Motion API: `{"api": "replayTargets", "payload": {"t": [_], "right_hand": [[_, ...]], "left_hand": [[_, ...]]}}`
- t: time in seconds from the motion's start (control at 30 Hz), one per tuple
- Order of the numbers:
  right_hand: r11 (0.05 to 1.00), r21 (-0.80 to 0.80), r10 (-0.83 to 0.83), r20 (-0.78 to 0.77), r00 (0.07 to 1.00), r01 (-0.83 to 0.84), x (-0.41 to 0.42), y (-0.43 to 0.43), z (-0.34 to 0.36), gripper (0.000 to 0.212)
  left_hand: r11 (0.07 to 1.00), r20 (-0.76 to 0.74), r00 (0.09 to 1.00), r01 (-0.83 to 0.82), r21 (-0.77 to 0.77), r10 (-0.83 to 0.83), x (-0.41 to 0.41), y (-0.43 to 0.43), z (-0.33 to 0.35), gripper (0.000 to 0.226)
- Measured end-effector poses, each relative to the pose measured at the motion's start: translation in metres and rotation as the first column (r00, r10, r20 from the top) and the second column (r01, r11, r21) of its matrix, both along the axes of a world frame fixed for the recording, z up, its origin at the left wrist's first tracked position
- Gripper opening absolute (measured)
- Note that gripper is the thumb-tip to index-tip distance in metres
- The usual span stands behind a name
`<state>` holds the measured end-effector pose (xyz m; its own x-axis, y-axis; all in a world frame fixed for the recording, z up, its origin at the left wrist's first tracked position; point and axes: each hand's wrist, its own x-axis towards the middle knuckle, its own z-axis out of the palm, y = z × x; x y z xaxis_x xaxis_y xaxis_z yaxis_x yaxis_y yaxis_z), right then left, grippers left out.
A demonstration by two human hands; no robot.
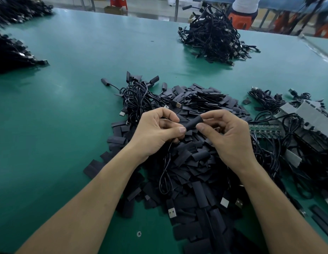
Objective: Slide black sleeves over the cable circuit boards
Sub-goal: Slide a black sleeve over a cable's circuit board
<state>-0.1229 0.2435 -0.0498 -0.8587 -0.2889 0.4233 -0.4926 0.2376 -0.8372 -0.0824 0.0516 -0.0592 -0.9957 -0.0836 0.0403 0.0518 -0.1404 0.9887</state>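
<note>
Loose sleeve pile (188, 173) near centre, on green table (68, 107). Above pile, left hand (157, 131) pinches black sleeve (193, 123) and thin cable (165, 162); right hand (229, 138) pinches sleeve's other end. Circuit board hidden. Risk: board edge snags, sleeve buckles, cable slips from pinch. Only container: cardboard box (113, 9) far left, contents unseen.

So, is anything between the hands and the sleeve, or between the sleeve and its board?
Nothing visible. The left hand and right hand pinch the black sleeve, held above the loose pile. The board is hidden, behind the left hand or inside the sleeve, so that side cannot be checked.
</note>
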Motion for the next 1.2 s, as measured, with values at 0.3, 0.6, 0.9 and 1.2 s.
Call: {"api": "replayTargets", "payload": {"t": [0.3, 0.6, 0.9, 1.2], "right_hand": [[0.993, -0.12, -0.006, 0.048, 0.999, 0.012, 0.0, 0.001, 0.004, 0.022], [0.944, -0.288, -0.151, 0.062, 0.987, 0.163, -0.004, 0.005, 0.007, 0.017], [0.853, 0.449, -0.217, -0.157, 0.964, 0.265, -0.003, 0.002, -0.003, 0.028], [0.671, 0.715, -0.128, -0.151, 0.98, 0.197, 0.0, -0.002, 0.0, 0.034]], "left_hand": [[0.974, -0.079, 0.996, 0.031, -0.222, -0.05, 0.004, 0.001, 0.0, 0.016], [0.901, -0.17, 0.985, -0.071, -0.427, -0.003, 0.007, 0.006, 0.023, 0.023], [0.592, -0.213, 0.709, -0.688, -0.419, 0.673, -0.034, -0.054, 0.047, 0.018], [0.457, -0.201, 0.813, -0.491, -0.742, 0.547, -0.041, -0.049, 0.034, 0.031]]}}
